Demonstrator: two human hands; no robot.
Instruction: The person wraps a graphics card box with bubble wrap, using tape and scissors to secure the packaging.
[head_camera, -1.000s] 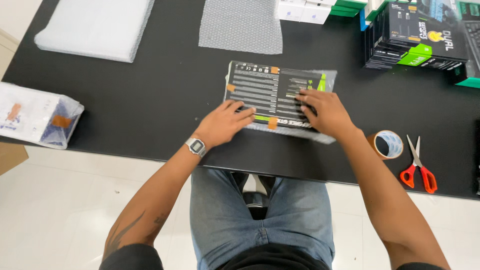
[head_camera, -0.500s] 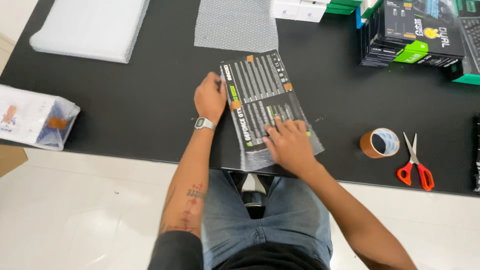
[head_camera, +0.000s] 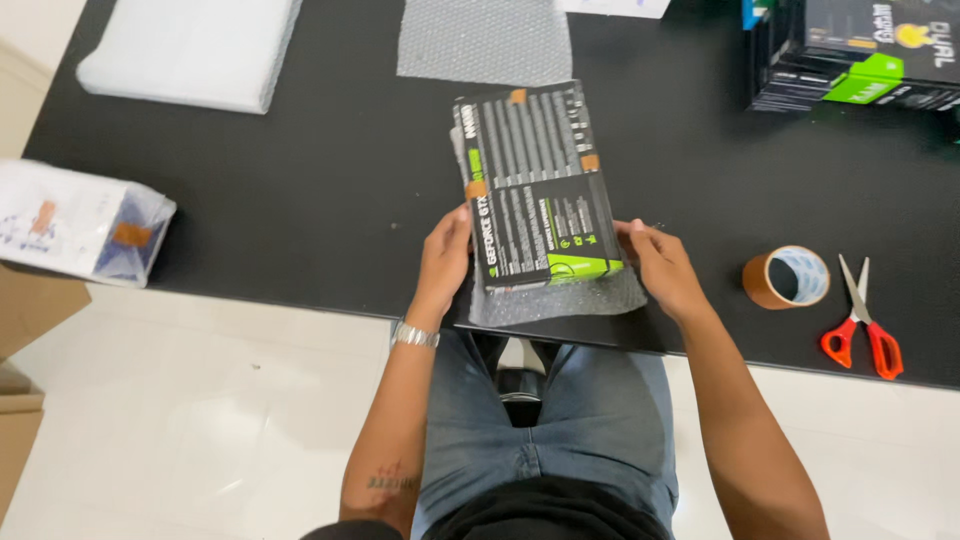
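Your box (head_camera: 540, 190): black, green band, grey stripes | your bench (head_camera: 300, 200): black | scissors (head_camera: 860, 330): red handles | tape roll (head_camera: 786, 277): brown

The single head camera looked steeply down, fairly near, at the black table (head_camera: 300, 200). Its far edge was cropped, so depth stayed unclear.

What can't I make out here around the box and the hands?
Head view only:
- Underside of the black box: faces the table.
- Left hand and right hand fingertips: tucked behind the box and bubble wrap.
- Stacked boxes: cut off by the top edge.
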